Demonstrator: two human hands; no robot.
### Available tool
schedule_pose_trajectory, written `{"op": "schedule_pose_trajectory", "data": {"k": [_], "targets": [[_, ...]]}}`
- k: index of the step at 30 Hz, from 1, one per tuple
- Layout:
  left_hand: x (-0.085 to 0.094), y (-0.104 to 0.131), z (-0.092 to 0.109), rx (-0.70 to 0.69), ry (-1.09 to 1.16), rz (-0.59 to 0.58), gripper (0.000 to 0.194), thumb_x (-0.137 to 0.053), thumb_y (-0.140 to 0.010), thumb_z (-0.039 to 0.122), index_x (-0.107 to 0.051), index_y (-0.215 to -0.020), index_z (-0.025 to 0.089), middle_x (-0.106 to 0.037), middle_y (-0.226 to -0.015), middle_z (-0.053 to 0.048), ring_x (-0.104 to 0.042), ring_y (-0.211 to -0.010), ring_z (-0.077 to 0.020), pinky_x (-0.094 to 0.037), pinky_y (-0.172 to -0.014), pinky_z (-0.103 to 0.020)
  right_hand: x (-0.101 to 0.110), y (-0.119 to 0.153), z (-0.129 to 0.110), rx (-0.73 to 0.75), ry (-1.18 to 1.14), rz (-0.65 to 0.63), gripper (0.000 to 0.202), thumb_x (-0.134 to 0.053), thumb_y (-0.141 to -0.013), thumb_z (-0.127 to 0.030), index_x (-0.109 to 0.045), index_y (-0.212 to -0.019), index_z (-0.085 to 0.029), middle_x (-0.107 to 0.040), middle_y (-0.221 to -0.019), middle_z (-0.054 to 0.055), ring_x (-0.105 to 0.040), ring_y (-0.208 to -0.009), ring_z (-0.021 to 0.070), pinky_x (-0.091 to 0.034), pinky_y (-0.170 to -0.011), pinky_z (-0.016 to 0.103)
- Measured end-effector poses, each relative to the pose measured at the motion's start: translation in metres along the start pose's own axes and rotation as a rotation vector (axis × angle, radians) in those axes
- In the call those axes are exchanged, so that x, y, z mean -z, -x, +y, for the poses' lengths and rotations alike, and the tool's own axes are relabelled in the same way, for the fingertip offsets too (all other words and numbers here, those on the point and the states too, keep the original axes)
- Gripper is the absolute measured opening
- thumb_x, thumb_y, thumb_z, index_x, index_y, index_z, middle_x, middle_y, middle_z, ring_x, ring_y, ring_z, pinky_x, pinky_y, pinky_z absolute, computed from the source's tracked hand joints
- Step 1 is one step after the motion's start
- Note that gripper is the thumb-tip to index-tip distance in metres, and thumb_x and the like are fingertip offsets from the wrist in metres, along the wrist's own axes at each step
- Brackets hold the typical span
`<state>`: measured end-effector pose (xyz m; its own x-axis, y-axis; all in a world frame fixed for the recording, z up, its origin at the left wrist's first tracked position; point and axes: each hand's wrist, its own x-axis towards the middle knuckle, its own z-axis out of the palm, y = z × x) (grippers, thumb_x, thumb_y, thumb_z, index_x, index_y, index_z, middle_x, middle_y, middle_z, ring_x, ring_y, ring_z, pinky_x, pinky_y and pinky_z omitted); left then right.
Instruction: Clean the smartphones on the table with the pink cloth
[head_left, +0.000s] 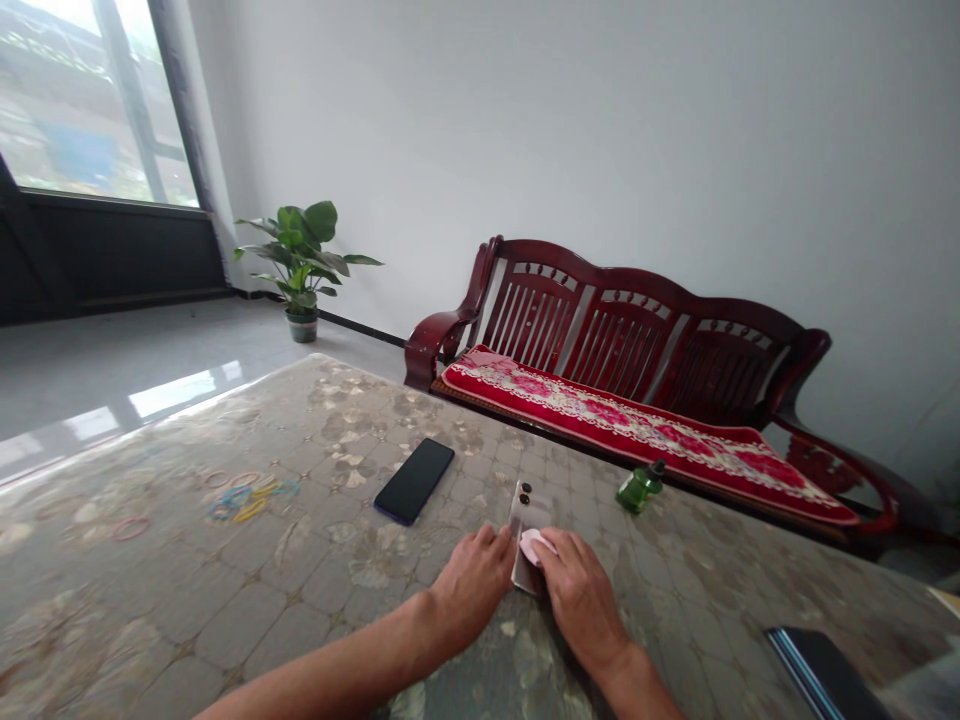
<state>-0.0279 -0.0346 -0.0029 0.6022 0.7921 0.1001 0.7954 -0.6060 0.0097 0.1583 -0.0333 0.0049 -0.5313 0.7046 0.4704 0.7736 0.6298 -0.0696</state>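
A silver phone (531, 512) lies on the patterned table cover with its back and two dark camera lenses facing up. My left hand (478, 580) rests at the phone's left edge, its fingers bent and close together; whether anything is under them is hidden. Between the thumb and fingers of my right hand (580, 590) is a small pale pink cloth (535, 546), pressed on the phone's back. A second phone (415, 481), dark screen up, lies to the left. Off to the right stands a green bottle (637, 489) with a black top.
Colourful rubber bands (251, 496) are scattered on the table (315, 590) at the left. Dark flat items (825, 670) lie at the lower right. Beyond the table stand a wooden bench (622, 320) with a red floral cover (600, 405) and a potted plant (301, 255).
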Motion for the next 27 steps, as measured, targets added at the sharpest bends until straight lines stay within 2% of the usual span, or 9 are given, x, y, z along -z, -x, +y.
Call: {"op": "schedule_pose_trajectory", "data": {"k": [5, 13, 17, 21, 27], "targets": [[0.001, -0.002, 0.001, 0.008, 0.017, -0.012, 0.024, -0.057, -0.092, 0.017, -0.059, -0.115, 0.016, -0.061, -0.116, -0.012, -0.054, -0.103, -0.0269, -0.050, -0.084, -0.037, -0.004, -0.004, -0.002, 0.014, 0.066, -0.061, 0.022, -0.048, -0.094, -0.012, -0.063, -0.105, -0.024, -0.067, -0.097, 0.004, -0.058, -0.089, 0.0213, -0.048, -0.080, 0.035], [0.001, -0.002, 0.001, 0.028, 0.018, -0.014, 0.024, -0.056, -0.093, 0.021, -0.059, -0.116, 0.015, -0.062, -0.115, -0.011, -0.056, -0.100, -0.0263, -0.051, -0.083, -0.036, -0.026, -0.038, 0.007, -0.078, 0.142, -0.019, 0.039, -0.042, -0.088, 0.000, -0.064, -0.108, -0.025, -0.067, -0.090, 0.005, -0.060, -0.082, 0.0214, -0.050, -0.079, 0.034], [-0.001, -0.002, 0.000, 0.018, 0.009, -0.024, 0.032, -0.055, -0.093, 0.018, -0.054, -0.125, 0.015, -0.059, -0.122, -0.014, -0.056, -0.104, -0.0268, -0.051, -0.085, -0.038, -0.024, -0.028, 0.000, -0.082, 0.074, -0.015, 0.042, -0.044, -0.084, 0.002, -0.063, -0.113, -0.024, -0.067, -0.101, 0.006, -0.061, -0.092, 0.0220, -0.051, -0.083, 0.033], [-0.005, -0.003, 0.001, 0.032, 0.009, -0.011, 0.035, -0.058, -0.091, 0.017, -0.054, -0.125, 0.014, -0.058, -0.123, -0.014, -0.055, -0.104, -0.0280, -0.051, -0.085, -0.039, -0.017, -0.015, -0.005, -0.057, 0.033, -0.075, 0.036, -0.046, -0.088, -0.003, -0.063, -0.111, -0.026, -0.066, -0.102, 0.004, -0.061, -0.094, 0.0211, -0.052, -0.083, 0.032], [-0.008, -0.003, 0.001, 0.018, 0.009, 0.003, 0.032, -0.056, -0.092, 0.017, -0.055, -0.124, 0.014, -0.059, -0.122, -0.015, -0.055, -0.106, -0.0283, -0.050, -0.087, -0.039, -0.022, -0.038, 0.003, -0.079, 0.063, -0.054, 0.029, -0.046, -0.089, -0.006, -0.064, -0.102, -0.025, -0.064, -0.095, 0.005, -0.061, -0.087, 0.0205, -0.052, -0.077, 0.030]]}}
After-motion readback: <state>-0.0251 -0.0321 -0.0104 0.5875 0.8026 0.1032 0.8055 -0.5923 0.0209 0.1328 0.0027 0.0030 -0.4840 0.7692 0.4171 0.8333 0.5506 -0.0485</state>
